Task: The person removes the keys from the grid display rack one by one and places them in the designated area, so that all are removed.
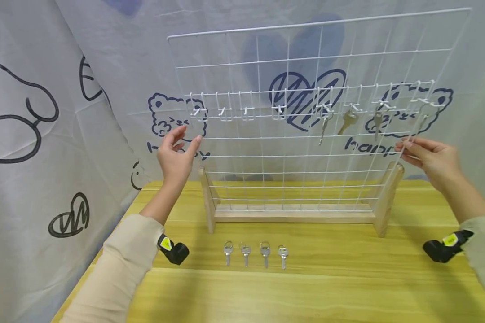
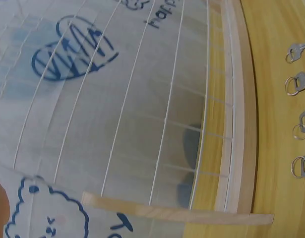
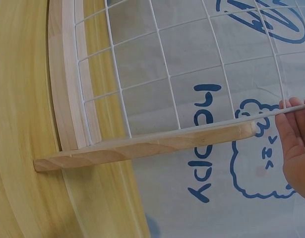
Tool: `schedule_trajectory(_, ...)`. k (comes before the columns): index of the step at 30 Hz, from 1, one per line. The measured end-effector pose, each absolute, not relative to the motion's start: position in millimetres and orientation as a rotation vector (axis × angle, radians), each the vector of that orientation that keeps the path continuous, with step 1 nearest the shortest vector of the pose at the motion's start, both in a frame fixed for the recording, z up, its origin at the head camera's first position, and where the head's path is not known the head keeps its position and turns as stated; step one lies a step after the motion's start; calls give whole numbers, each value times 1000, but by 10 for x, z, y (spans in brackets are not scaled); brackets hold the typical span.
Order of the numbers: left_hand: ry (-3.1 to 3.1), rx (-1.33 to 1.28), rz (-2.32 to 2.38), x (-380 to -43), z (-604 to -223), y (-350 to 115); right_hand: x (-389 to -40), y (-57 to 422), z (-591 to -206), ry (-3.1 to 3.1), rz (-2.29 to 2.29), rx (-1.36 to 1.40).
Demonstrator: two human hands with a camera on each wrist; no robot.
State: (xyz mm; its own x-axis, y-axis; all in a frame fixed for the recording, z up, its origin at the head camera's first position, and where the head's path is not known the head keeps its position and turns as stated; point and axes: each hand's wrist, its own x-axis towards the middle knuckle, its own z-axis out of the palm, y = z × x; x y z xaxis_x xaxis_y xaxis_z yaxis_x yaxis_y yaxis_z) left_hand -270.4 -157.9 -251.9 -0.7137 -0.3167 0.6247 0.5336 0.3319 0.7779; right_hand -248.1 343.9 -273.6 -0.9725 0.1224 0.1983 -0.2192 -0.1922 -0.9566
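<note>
A white wire grid panel [image 1: 284,156] stands upright in a wooden base [image 1: 295,217]. My right hand [image 1: 432,159] pinches the panel's right edge wire just above the wooden side post; in the right wrist view its fingertips [image 3: 286,106] meet at that wire. Beside the panel's left edge, my left hand [image 1: 175,154] is raised with thumb and fingers apart and nothing between them. White hooks [image 1: 279,110] line the panel. Several keys hang from those on the right, among them a brass-coloured key [image 1: 348,121] and a silver key [image 1: 377,123].
Several silver keys with rings, such as this key [image 1: 265,255], lie in a row on the wooden table [image 1: 266,296] before the base. A pale curtain [image 1: 105,134] with dark drawings hangs behind and to the left.
</note>
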Motion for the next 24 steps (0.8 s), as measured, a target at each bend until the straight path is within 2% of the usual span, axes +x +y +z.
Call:
schedule_trajectory(14,-2126,-190,-1940,-2903,-2510,-1775,-2480,3463,-2736,-1813,2298,119)
schedule_trajectory(24,-2105,-304,-2029,-3004,-2565,-1760,-2479,3469,-2747,-1829,2291,113)
